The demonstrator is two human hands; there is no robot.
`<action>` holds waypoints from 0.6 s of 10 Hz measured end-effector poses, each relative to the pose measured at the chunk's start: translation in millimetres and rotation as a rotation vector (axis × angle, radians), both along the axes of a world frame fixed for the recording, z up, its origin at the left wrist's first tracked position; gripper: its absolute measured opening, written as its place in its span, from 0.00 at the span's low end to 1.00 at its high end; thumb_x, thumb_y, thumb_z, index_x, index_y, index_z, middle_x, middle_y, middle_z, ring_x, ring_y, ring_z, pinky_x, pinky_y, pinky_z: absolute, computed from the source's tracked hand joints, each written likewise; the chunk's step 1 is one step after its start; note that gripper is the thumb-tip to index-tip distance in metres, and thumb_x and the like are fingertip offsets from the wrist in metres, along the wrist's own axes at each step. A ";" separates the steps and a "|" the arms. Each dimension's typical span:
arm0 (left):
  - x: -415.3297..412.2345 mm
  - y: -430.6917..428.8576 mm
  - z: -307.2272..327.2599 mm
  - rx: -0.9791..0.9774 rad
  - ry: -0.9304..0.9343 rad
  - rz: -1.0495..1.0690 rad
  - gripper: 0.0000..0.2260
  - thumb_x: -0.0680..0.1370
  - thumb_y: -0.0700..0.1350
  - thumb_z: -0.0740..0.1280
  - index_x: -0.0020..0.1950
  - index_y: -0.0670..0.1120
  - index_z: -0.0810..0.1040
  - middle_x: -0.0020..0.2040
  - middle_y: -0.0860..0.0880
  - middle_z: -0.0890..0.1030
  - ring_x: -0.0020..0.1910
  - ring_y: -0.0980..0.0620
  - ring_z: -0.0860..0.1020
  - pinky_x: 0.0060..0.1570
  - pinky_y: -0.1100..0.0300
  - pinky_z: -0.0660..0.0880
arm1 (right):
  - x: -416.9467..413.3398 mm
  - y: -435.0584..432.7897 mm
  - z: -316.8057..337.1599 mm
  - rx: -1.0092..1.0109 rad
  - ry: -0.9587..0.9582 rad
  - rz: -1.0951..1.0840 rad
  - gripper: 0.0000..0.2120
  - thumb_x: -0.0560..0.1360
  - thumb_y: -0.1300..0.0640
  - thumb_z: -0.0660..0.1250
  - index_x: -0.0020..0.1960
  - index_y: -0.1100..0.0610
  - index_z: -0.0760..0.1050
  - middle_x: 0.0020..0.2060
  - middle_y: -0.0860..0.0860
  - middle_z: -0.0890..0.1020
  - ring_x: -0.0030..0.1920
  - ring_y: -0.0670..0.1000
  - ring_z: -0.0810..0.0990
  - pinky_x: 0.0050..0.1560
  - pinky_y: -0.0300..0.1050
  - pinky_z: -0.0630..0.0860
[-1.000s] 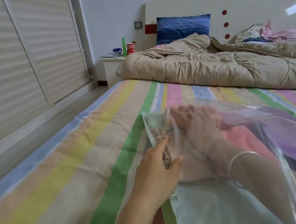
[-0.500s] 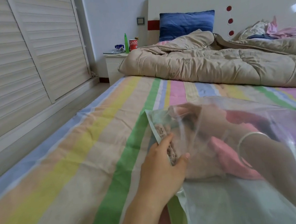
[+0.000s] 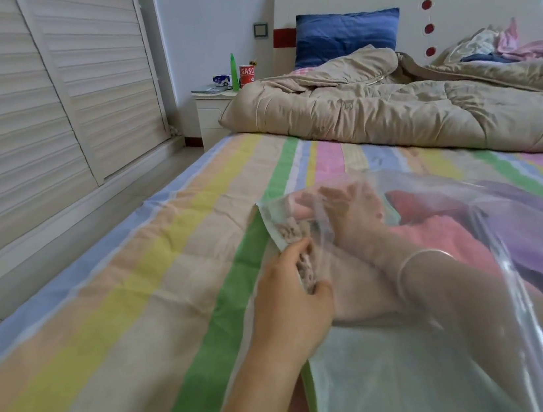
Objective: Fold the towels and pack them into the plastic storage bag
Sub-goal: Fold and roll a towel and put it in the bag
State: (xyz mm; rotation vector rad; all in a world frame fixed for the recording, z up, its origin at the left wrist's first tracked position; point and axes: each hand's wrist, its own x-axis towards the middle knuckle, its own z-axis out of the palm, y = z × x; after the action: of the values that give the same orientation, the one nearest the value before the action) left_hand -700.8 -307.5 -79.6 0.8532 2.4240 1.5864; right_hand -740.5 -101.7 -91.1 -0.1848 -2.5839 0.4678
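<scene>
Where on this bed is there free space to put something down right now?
The widest bare patch is the striped sheet left of the plastic bag, to the bed's edge. A narrower strip lies between the bag and the beige quilt. Crowded: the bag itself, left hand gripping its edge, right hand and towels inside; also the nightstand.

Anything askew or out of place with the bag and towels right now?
Nothing spilled or torn. The beige knobbly towel is bunched against the clear plastic storage bag's left edge, where the left hand pinches it. The right hand is inside the bag; the pink towel beside it looks rumpled, not flat.
</scene>
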 end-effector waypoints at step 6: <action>150.3 -80.7 85.8 -0.730 0.209 -0.595 0.28 0.83 0.55 0.54 0.78 0.60 0.41 0.77 0.56 0.32 0.74 0.59 0.32 0.72 0.61 0.33 | 285.1 -58.5 -11.4 0.316 -0.342 -0.222 0.24 0.75 0.46 0.51 0.67 0.55 0.69 0.66 0.52 0.76 0.63 0.56 0.77 0.70 0.54 0.51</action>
State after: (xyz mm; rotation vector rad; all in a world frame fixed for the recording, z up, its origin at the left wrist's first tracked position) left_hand -550.4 -388.2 6.1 1.4095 2.2630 0.3797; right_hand -455.5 -160.2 -102.6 -0.4686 -2.8783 -0.0628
